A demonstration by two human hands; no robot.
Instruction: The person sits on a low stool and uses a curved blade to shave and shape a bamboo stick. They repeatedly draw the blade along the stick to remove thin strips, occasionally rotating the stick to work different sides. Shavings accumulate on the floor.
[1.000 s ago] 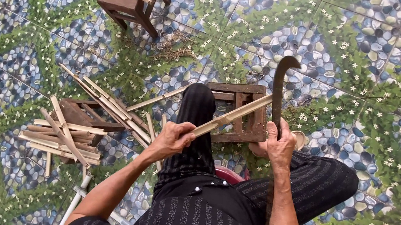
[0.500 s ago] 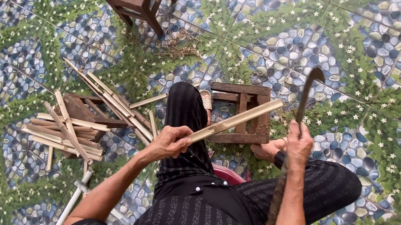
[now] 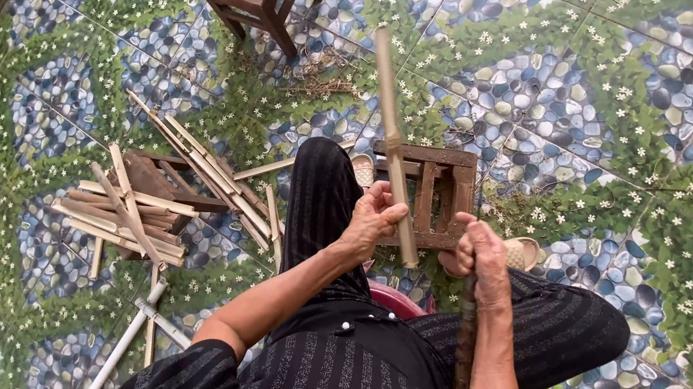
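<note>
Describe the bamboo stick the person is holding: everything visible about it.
The bamboo stick is long, slim and pale tan, with faint node rings along it, and looks like a split or trimmed length of bamboo. It stands tilted, its upper end leaning up and left towards the top of the view, its lower end near the wooden block in front of the person's knees. The left hand grips it near the lower end. The right hand is close beside it, closed on a dark tool handle, not clearly touching the stick.
</note>
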